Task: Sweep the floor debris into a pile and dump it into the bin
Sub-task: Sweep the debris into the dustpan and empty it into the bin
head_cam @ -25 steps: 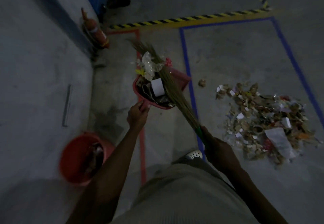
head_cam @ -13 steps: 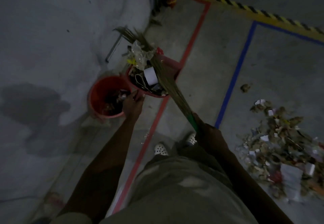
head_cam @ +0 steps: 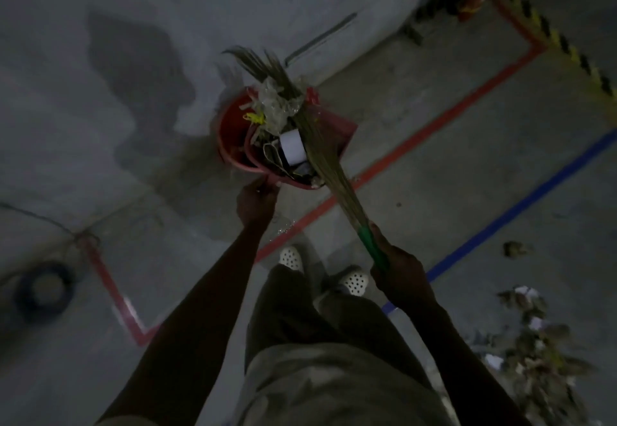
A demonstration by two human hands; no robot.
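Floor debris, loaded portion: crumpled clear plastic, a white paper roll and dark scraps (head_cam: 283, 125), heaped in the red plastic dustpan (head_cam: 337, 132) at 12 o'clock in the view.
Change: one second ago the dustpan hung over bare floor, with the round red plastic bucket (head_cam: 230, 132) well apart at its 7 o'clock. Half a second ago the two were just beside each other. The dustpan now overlaps the bucket's mouth on the 3 o'clock side.
Meaning for the task: the carry appears complete. The load is still in the pan, so the tip-out is judged the step in hand.
Left hand (head_cam: 257, 198): clenched round the dustpan handle at the pan's 7 o'clock end.
Load relative to left hand: at 1 o'clock, near, reached only through the handle.
Bucket relative to left hand: at 11 o'clock, near, not touching.
Right hand (head_cam: 400, 268): clenched round the green handle of the straw-bristled broom (head_cam: 320, 155).
Broom: bristles lie across the load, running toward 11 o'clock, apparently pinning it down.
Floor debris, remaining portion: a loose heap of paper and leaf-like scraps (head_cam: 541, 342) at 4 o'clock of the right hand, well apart, past the blue floor tape (head_cam: 534, 192).
Outlook: at least one further load is judged necessary.
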